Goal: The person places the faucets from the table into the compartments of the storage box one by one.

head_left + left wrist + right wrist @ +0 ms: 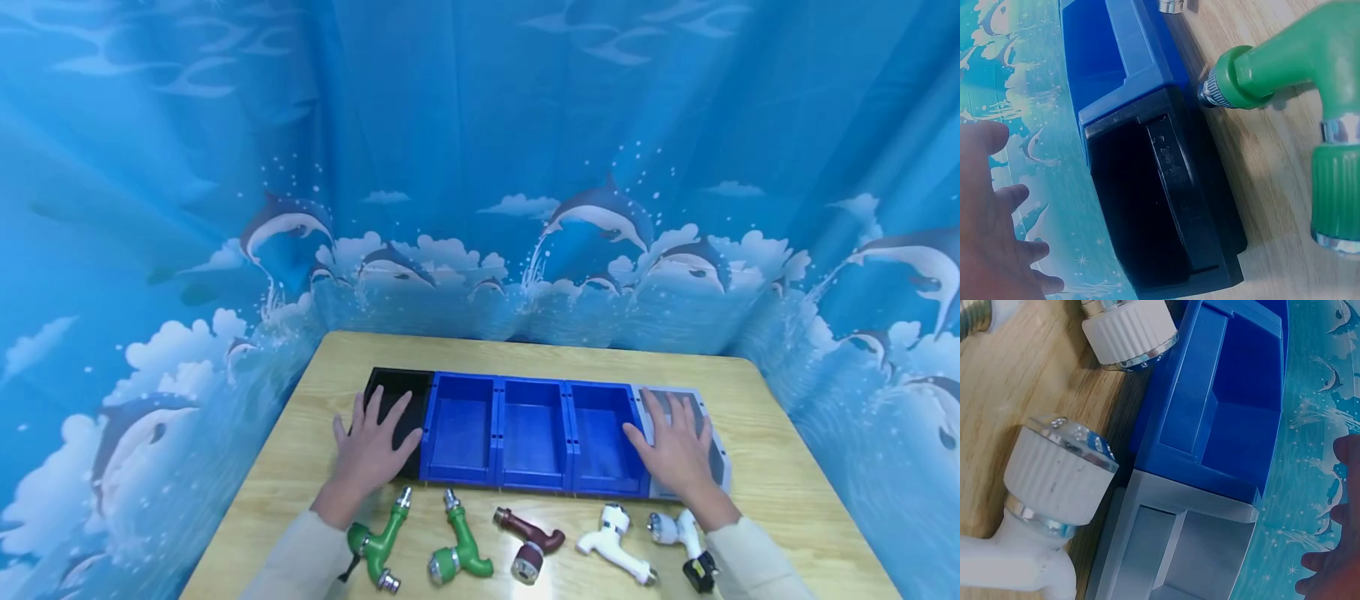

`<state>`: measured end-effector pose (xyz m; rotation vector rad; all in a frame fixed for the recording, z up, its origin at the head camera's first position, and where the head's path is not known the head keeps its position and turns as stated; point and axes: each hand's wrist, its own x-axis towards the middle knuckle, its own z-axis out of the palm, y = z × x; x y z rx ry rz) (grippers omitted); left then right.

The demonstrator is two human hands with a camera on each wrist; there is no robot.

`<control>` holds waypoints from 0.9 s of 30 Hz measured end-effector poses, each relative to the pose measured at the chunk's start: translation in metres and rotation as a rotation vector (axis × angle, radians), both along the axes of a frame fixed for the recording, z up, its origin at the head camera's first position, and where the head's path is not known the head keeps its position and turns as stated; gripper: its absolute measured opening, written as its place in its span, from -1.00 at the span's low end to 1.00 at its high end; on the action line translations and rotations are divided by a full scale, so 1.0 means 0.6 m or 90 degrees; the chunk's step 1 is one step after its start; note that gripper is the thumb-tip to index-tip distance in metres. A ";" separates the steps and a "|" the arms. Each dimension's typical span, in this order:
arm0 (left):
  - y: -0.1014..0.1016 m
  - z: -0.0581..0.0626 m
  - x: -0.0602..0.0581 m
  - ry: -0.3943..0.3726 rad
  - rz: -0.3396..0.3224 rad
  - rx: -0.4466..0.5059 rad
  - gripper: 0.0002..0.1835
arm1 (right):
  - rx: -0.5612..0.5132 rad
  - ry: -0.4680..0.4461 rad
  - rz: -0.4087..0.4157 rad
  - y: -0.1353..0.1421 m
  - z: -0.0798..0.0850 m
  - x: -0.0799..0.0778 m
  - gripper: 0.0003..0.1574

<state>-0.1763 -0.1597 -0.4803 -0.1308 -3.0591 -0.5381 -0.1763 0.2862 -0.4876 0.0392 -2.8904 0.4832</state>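
My left hand (372,446) is spread, fingers straight, over the black bin (402,375) at the left end of a row. Over the grey bin (722,468) at the right end, my right hand (678,454) is likewise spread. Both hold nothing. In front of the row lie several taps. Nearest the left forearm is a green tap (382,542), with a second green tap (467,546) beside it. A dark red tap (534,533) lies in the middle. Further right come a white tap (611,542) and, by the right sleeve, a white tap with a black end (688,537).
Three blue bins (461,433) stand joined side by side between the black and grey ones. All sit on a wooden table (525,350). A blue curtain (480,167) printed with dolphins hangs behind and along both sides.
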 end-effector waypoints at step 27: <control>-0.001 -0.007 0.020 -0.019 0.014 0.013 -0.30 | -0.005 -0.014 -0.031 0.037 -0.006 0.005 -0.10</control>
